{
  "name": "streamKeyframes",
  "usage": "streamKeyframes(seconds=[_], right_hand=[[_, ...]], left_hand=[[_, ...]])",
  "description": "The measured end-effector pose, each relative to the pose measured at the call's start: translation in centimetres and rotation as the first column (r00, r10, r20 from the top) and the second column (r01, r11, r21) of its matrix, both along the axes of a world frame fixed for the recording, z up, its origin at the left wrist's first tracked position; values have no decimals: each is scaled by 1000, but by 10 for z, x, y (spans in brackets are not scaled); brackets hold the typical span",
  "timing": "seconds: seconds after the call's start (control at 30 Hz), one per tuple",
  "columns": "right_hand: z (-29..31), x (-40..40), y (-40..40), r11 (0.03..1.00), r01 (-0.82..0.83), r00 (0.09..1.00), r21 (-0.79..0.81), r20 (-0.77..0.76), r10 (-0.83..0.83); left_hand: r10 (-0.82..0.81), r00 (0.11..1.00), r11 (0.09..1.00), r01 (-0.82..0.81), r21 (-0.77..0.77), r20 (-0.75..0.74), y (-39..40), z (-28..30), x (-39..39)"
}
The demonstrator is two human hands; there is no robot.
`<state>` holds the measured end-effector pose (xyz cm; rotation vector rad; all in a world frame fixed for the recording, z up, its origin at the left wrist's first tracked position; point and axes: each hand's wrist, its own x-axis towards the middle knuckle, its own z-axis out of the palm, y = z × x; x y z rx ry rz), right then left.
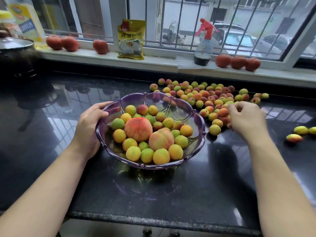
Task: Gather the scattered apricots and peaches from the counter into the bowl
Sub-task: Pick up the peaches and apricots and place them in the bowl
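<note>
Bowl (196, 120) – two peaches (138, 129); left hand (89, 127) grips rim, right hand (246, 118) (grasp unclear) over apricots (205, 95).

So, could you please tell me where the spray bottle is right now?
The spray bottle stands on the windowsill, right of centre, between the yellow packet and three red fruits.

Take the bowl (196, 124) as your landmark. In front of it, toward you, the black counter (153, 194) lies bare to its edge. To its left the counter is open too, as far as the dark pot (17, 53) in the far left corner. Your left hand (89, 129) grips the bowl's left rim, closing that side. To the right and behind the bowl, the heap of apricots (205, 96) crowds close; your right hand (246, 118) rests among them. Three stray apricots (301, 132) lie farther right.
</note>
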<state>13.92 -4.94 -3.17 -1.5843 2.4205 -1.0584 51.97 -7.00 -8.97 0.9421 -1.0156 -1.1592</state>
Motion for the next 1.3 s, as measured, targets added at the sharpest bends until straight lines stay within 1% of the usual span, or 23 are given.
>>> streamKeyframes(seconds=[0.1, 0.2, 0.23, 0.33, 0.47, 0.53, 0.6, 0.67, 0.7, 0.77, 0.83, 0.87, 0.9, 0.93, 0.97, 1.03, 1.1, 1.13, 1.17, 1.2, 1.23, 1.27, 1.3], right_hand=[[2, 12, 4, 985, -10, 997, 174, -76, 24], [-2, 23, 4, 920, 30, 988, 392, -149, 31], [-3, 26, 5, 904, 40, 983, 426, -181, 42], [-1, 35, 12, 890, 32, 968, 454, -235, 85], [4, 41, 18, 888, 41, 963, 458, -255, 87], [5, 42, 18, 882, 37, 965, 470, -245, 90], [6, 40, 17, 879, 19, 976, 476, -200, 87], [11, 37, 16, 907, 8, 987, 422, -149, 61], [14, 35, 17, 935, 6, 990, 354, -132, 44], [19, 32, 18, 990, -33, 995, 135, -90, 45], [23, 35, 22, 984, -140, 990, -107, 11, 142], [24, 39, 24, 960, -207, 972, -188, 72, 224], [22, 43, 25, 929, -284, 942, -236, 109, 316], [20, 48, 25, 898, -362, 911, -251, 110, 398], [17, 52, 25, 870, -431, 886, -240, 71, 458], [11, 60, 23, 824, -526, 848, -211, -56, 526], [14, 65, 20, 788, -587, 810, -185, -110, 577], [19, 68, 17, 777, -613, 790, -142, -124, 601], [27, 71, 12, 771, -633, 769, -65, -165, 618], [34, 74, 4, 765, -643, 735, 42, -249, 631], [40, 78, -5, 753, -639, 675, 156, -355, 647], [45, 82, -14, 732, -629, 591, 261, -450, 669], [47, 88, -22, 710, -612, 511, 347, -512, 691]], left_hand=[[6, 1000, 1000, -6, 11, -13, 1, 1, 1], [9, 1000, 1000, -9, 16, -16, 1, 1, 1], [10, 1000, 1000, -9, 18, -16, 1, 1, 0], [17, 1000, 1000, -17, 21, -15, 2, 1, -1], [9, 1000, 1000, -9, 15, -17, 3, 1, -1], [11, 1000, 1000, -11, 15, -14, 3, 1, -2], [13, 1000, 1000, -12, 17, -16, 3, 2, -2], [19, 1000, 1000, -19, 18, -15, 3, 2, -2], [21, 1000, 1000, -21, 17, -12, 3, 2, -1], [18, 1000, 1000, -18, 14, -4, 3, 1, 0], [15, 1000, 1000, -15, 11, 1, 2, 0, -1], [15, 1000, 1000, -15, 10, -2, 2, 0, -1], [16, 1000, 1000, -16, 10, -8, 1, 0, -2], [19, 1000, 1000, -19, 9, -11, 1, 0, -1], [24, 1000, 1000, -24, 7, -12, 1, -1, -1], [24, 1000, 1000, -24, 3, -6, 0, 0, -1], [21, 1000, 1000, -21, 0, 0, -1, 0, -1], [26, 1000, 1000, -26, 0, 1, -1, 0, -1], [29, 1000, 1000, -29, 2, 0, -1, -1, 0], [26, 1000, 1000, -26, 4, -1, -1, 0, 0], [21, 1000, 1000, -21, 4, 0, -2, -1, 0], [18, 1000, 1000, -18, 3, 2, -2, -1, 1], [20, 1000, 1000, -20, 2, 1, -2, -1, 1]])
